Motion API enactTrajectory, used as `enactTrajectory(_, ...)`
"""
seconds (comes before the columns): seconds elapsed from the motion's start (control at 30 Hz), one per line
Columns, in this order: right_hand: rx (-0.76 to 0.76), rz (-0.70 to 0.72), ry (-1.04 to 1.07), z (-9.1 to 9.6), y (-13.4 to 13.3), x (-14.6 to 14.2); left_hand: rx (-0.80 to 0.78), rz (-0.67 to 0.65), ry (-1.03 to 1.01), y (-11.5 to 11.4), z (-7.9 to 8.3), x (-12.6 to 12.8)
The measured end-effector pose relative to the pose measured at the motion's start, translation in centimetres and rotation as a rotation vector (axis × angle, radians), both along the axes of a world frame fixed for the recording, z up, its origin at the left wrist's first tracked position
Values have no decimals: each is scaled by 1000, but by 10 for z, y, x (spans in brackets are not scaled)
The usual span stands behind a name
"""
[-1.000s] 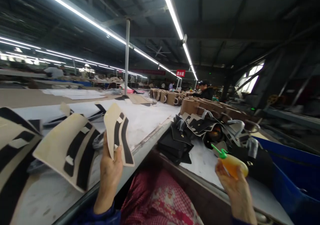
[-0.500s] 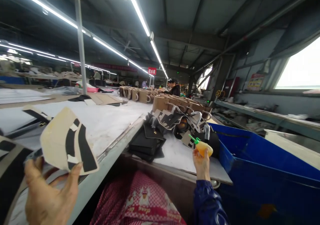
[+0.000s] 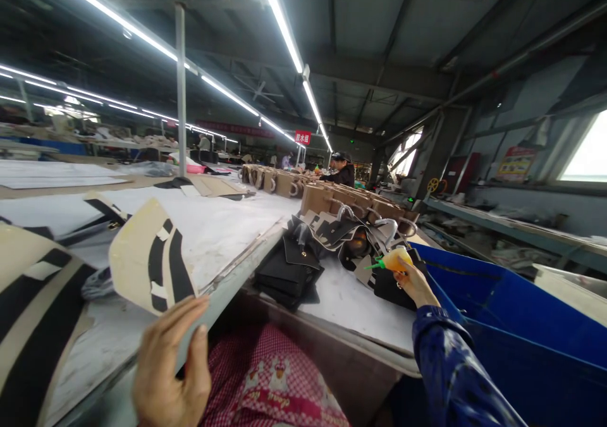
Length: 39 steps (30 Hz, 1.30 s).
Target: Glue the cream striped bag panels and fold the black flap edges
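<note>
My left hand (image 3: pixel 173 357) is open at the table edge, its fingers stretched together and the thumb apart. Its fingertips are near the lower corner of a cream bag panel (image 3: pixel 135 256) with two black strips and small white patches. Whether they touch the panel I cannot tell. On the right, my right hand (image 3: pixel 415 283) is closed around a yellow squeeze bottle (image 3: pixel 397 259), whose green nozzle (image 3: pixel 376 265) points left. Below the bottle lie black and cream bag pieces (image 3: pixel 365 272). At the far left stands another cream panel with black strips (image 3: pixel 38 307).
A stack of black pieces (image 3: pixel 287 278) lies on the lower white-covered surface. Rows of brown bags (image 3: pixel 341 199) stand behind. To my right is a blue bin (image 3: pixel 512 307). A metal post (image 3: pixel 181 92) rises from the table, and another person (image 3: pixel 342 171) is farther back.
My left hand has come off the panel and moved right. My right hand has moved right and tipped the bottle, its nozzle now lower. The view has shifted a little left.
</note>
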State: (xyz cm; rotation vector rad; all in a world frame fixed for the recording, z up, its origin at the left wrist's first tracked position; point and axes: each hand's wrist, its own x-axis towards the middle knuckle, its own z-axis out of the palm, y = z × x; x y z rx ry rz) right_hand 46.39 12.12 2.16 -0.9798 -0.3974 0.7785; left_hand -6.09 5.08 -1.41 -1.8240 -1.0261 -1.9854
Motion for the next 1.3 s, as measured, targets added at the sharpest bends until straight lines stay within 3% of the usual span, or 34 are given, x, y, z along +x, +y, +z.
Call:
enactTrajectory(0.2, -3, 66, 77, 12, -7, -39, -150, -242, 469, 5, -13, 70)
enactTrajectory(0.33, 62, 186, 112, 22, -32, -81, -193, -224, 827, 10, -23, 119)
enactTrajectory(0.47, 128, 338, 137, 23, -54, -133, -115, -215, 890, 9, -22, 156)
enactTrajectory(0.7, 215, 426, 164, 4, -51, -204, -214, -75, 736, -3, -23, 174)
enactTrajectory(0.87, 227, 493, 142, 3, -48, -235, -419, -152, 632, -7, -24, 179)
enactTrajectory(1.03, 252, 512, 112, 27, -63, -239, -687, -475, 383, 6, -16, 165)
enactTrajectory(1.13, 324, 441, 94, 40, -81, -231, -840, -705, 101, 23, -18, 145)
enactTrajectory(1.2, 353, 346, 88, 41, -93, -227, -975, -836, -127, 28, -25, 131)
enactTrajectory(1.3, 313, 196, 126, 29, -106, -230, -1205, -1051, -431, 22, -41, 116)
